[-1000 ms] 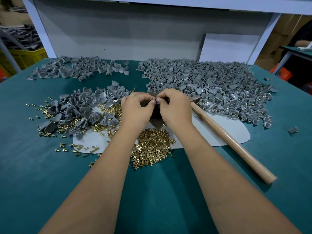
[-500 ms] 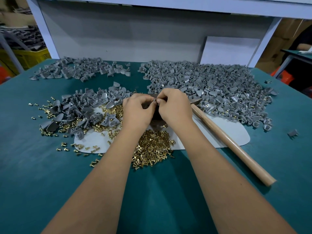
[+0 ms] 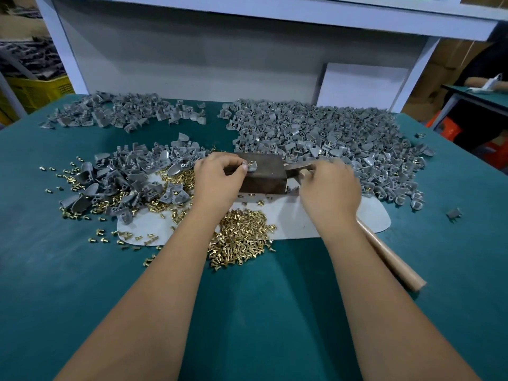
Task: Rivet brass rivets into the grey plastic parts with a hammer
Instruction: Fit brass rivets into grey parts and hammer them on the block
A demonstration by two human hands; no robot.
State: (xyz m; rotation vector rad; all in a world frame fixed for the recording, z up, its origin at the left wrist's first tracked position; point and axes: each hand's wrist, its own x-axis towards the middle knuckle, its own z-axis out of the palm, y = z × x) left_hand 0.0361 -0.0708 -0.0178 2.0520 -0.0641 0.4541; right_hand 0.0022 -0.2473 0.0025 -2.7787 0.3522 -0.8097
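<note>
Parting | right hand (image 3: 330,188) now over hammer (image 3: 390,257) | left hand (image 3: 217,180) pinches part (image 3: 251,166)

On the tabletop (image 3: 247,312), a metal block (image 3: 265,176) sits centre; rivets (image 3: 242,240) before it, plastic parts (image 3: 330,138) behind, hammer (image 3: 384,254) right.

We find no text, label, brand, number or sign that we can read anywhere in the frame, neither on the bench nor in the background.
</note>
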